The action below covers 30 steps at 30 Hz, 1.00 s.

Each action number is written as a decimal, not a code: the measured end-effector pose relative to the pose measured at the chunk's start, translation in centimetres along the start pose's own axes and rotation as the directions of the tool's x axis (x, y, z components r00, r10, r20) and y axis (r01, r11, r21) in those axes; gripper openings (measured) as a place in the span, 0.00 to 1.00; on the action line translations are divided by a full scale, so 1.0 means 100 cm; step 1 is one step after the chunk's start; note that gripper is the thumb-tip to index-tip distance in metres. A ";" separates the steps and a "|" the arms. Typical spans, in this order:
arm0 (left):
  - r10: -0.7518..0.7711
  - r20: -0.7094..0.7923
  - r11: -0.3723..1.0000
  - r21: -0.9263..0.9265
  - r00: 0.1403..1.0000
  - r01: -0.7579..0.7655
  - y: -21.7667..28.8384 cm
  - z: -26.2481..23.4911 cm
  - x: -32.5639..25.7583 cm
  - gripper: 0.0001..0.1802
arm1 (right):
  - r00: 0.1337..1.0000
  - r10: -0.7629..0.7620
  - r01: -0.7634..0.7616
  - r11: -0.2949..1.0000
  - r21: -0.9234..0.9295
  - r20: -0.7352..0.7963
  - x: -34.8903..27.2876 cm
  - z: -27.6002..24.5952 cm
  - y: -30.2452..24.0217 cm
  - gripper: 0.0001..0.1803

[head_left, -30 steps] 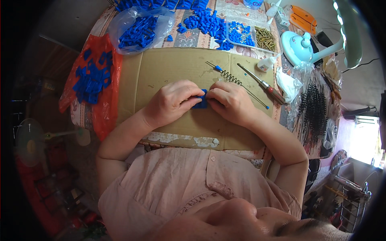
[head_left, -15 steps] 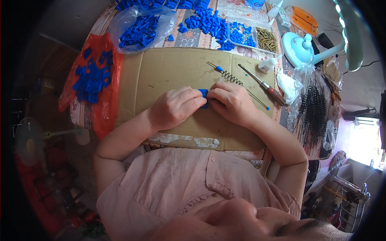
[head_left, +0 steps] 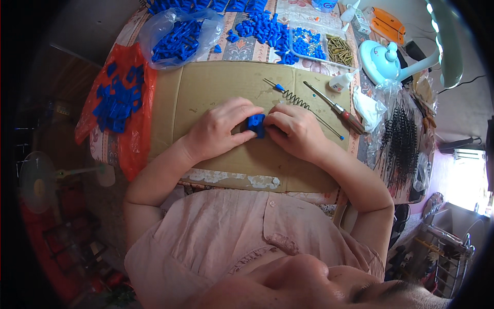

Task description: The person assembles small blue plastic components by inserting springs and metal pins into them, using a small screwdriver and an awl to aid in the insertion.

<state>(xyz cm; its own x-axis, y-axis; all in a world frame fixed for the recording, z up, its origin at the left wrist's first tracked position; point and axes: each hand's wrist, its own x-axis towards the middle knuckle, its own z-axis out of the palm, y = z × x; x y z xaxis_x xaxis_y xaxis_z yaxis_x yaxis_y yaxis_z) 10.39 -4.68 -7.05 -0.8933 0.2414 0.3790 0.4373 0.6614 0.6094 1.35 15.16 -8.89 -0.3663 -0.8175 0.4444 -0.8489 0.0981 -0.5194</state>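
Observation:
A small blue plastic block (head_left: 254, 123) with holes or recesses in its face is held between my two hands above the cardboard sheet (head_left: 211, 85). My left hand (head_left: 221, 125) has its thumb at the block's lower left edge and its fingers at the upper edge, curled around it. From the other side, my right hand (head_left: 296, 127) pinches the block's right edge; its fingertips are partly hidden behind the knuckles. Just beyond my right hand lie a black coil spring (head_left: 297, 99) with a blue tip on its thin rod and a screwdriver (head_left: 334, 107) with a red-brown handle.
Blue parts fill a clear bag (head_left: 177, 41) and a red bag (head_left: 139, 147) on the left. A clear divided box (head_left: 309, 55) holds small blue parts and brass pins. A white bottle (head_left: 340, 82), a pale blue lamp (head_left: 381, 61) and black springs (head_left: 401, 139) stand or lie to the right.
My left thumb and fingers have spread apart and shifted slightly left, showing more of the blue block. My right hand stays nearly still at its edge.

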 end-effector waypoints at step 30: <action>-0.265 0.137 0.667 -0.688 0.954 0.285 -0.012 0.005 -0.001 0.14 | 0.999 0.002 0.002 0.995 0.098 -0.048 0.002 -0.010 -0.009 0.08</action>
<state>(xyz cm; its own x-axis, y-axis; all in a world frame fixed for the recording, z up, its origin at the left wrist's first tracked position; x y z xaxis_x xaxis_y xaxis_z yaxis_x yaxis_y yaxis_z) 9.88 -5.12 -8.19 -0.9828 0.1522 0.1044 0.1089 0.0213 0.9938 1.66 15.52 -7.59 -0.3863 -0.7890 0.4777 -0.8084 0.0402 -0.5873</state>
